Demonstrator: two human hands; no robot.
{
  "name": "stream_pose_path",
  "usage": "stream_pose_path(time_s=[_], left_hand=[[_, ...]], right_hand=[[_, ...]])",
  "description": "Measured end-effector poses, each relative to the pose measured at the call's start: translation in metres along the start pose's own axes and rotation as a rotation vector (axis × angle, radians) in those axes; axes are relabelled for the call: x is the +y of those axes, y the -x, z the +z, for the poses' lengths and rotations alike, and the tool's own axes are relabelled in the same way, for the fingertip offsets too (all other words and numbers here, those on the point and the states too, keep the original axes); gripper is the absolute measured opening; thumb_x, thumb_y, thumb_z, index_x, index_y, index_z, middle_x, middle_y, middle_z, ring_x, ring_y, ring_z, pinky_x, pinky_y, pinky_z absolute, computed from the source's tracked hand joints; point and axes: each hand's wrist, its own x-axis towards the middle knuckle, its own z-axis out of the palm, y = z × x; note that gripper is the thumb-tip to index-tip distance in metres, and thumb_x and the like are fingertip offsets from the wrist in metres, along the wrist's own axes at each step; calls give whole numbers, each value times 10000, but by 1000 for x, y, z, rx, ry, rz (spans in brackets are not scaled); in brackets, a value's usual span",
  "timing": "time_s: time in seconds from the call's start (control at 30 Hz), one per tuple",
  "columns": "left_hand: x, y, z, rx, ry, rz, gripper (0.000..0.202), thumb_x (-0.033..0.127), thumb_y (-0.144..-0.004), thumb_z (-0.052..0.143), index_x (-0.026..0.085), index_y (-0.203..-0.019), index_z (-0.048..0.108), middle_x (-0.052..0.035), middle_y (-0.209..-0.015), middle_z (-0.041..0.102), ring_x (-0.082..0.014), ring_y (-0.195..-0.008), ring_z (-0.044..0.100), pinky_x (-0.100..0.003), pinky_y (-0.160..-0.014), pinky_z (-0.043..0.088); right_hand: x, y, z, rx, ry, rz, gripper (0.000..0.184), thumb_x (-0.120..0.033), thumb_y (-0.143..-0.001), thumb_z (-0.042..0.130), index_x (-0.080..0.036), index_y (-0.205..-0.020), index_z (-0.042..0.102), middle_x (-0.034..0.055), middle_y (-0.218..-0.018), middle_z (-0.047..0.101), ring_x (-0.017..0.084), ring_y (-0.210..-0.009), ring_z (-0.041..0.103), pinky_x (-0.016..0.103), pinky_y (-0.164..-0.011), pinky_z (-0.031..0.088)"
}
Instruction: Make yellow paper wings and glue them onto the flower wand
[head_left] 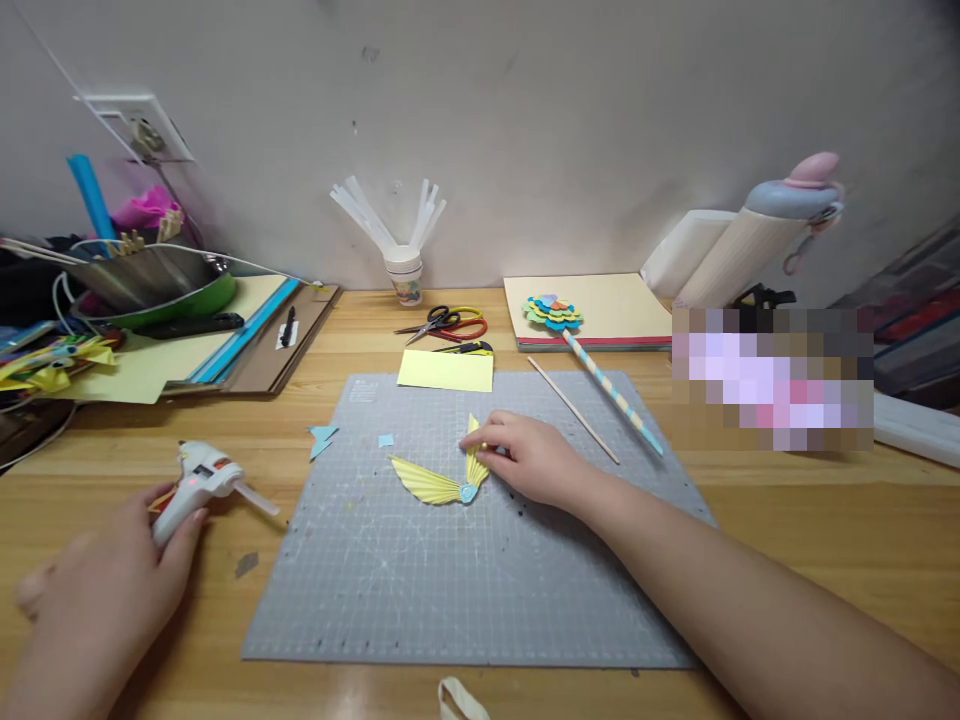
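Left hand [120, 585] is gripping one glue gun [206, 478], fingers wrapped round the handle, just off the left edge of the one grey cutting mat [420, 620]. Two yellow pleated paper fans [427, 484] are lying near the mat's middle, meeting at one blue piece [469, 492]. Right hand's [536, 460] fingers are touching the upright one, can't tell if they're actually pinching. One wooden stick [574, 410] is lying near the far right corner, one yellow sheet [445, 371] is overlapping the far edge.

Yellow paper wings [426, 483], pale blue centre [468, 492]; white-gridded grey mat [375, 600]; white glue gun [196, 488].
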Motion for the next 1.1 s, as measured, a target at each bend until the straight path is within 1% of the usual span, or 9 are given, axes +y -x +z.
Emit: stream_pose_path(time_s=[0.1, 0.23, 0.33, 0.5, 0.63, 0.7, 0.83, 0.97, 1.1], left_hand=[[19, 4, -14, -37, -315, 28, 382, 505, -861, 277, 251, -1061, 480, 1, -592, 589, -272, -642, 596, -335, -575, 400], [46, 10, -37, 21, -434, 77, 341, 429, -887, 252, 218, -988, 500, -38, -768, 628, -285, -781, 593, -380, -687, 450], [75, 13, -44, 181, -218, 92, 387, 380, -889, 323, 126, -1132, 485, -154, -1112, 583, -332, -1054, 520, -472, -876, 401], [137, 6, -30, -112, 372, 621, 356, 321, -823, 522, 299, -1178, 545, -65, -1243, 551, -273, -1145, 488, -461, -943, 357], [174, -1, -24, -219, 434, 809, 322, 285, -790, 565, 293, -1113, 565, -42, -1202, 566, -279, -1141, 482, -482, -953, 341], [182, -3, -25, -241, 439, 839, 203, 260, -810, 527, 270, -1003, 589, -20, -1108, 597, -249, -1075, 519, -448, -928, 366], [181, -4, -26, -263, 451, 871, 117, 232, -826, 491, 238, -900, 582, -8, -956, 615, -206, -953, 559, -432, -931, 349], [174, -8, -31, -242, 514, 942, 125, 240, -811, 533, 239, -928, 578, -7, -943, 618, -184, -946, 553, -417, -965, 290], [173, -9, -41, -145, 571, 936, 217, 252, -789, 593, 276, -1003, 581, -21, -1048, 614, -205, -1039, 528, -435, -1010, 238]], right_hand=[[0, 0, -1, -4, -5, -12, 249, -208, -863, 494, -269, -1025, 672, 24, -933, 615, 148, -838, 577, 245, -700, 395], [3, 1, -2, -20, -44, -40, 262, -202, -866, 489, -262, -1050, 664, 32, -953, 623, 153, -854, 576, 257, -728, 409], [5, 0, -3, -12, -151, -53, 278, -193, -878, 465, -246, -1073, 656, 38, -977, 640, 157, -894, 577, 275, -777, 417], [8, -2, -9, 185, -371, 34, 251, -206, -862, 472, -204, -1022, 665, 51, -954, 653, 168, -877, 577, 299, -771, 428], [13, -4, -11, 296, -473, 218, 201, -250, -822, 519, -193, -952, 662, 53, -945, 643, 169, -831, 585, 295, -722, 443], [16, -5, -9, 255, -523, 282, 215, -289, -824, 514, -190, -974, 633, 44, -881, 639, 138, -669, 596, 262, -586, 453], [12, -5, -4, 103, -687, 398, 287, -401, -833, 487, -203, -1034, 539, 13, -791, 602, 90, -407, 538, 198, -310, 342], [-2, -3, -4, -94, -929, 416, 341, -489, -816, 520, -201, -997, 502, 21, -841, 608, 76, -424, 562, 160, -279, 326], [-10, -1, -8, -261, -1333, 355, 302, -426, -762, 642, -155, -861, 554, -36, -612, 542, 21, -357, 417, 120, -283, 173]])
